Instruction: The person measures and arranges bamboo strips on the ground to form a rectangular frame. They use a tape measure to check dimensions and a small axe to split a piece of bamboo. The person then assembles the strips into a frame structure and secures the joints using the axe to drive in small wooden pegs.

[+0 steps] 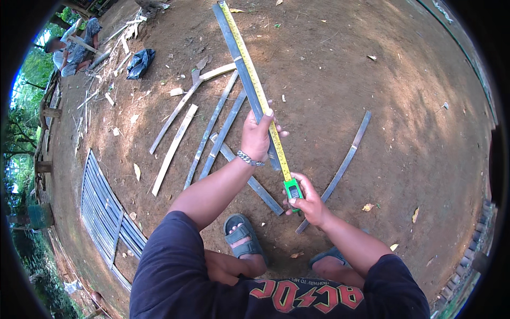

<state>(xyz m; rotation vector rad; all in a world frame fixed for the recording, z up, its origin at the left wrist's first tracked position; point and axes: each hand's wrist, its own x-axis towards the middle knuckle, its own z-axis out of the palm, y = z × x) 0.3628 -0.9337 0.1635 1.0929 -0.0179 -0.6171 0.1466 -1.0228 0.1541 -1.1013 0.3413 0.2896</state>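
Note:
My left hand [257, 136] is closed round a dark split bamboo strip [240, 69], its thumb pressing the yellow blade [247, 59] of a tape measure along the strip. The blade runs from the strip's far end, past its near end, to the green tape measure case [292, 192]. That case is in my right hand [309, 204], with the thumb on its front. Below the held strip, another bamboo strip [257, 187] lies slanted on the ground. A separate dark strip [340, 166] lies to the right, its near end close to my right hand.
Several loose bamboo strips [208, 138] and a pale strip [174, 151] lie left of my hands. Slatted dark bamboo [106, 204] rests at far left. Beyond are a black plastic bag [140, 64] and a seated person [77, 48]. My sandalled foot [244, 242] is just below.

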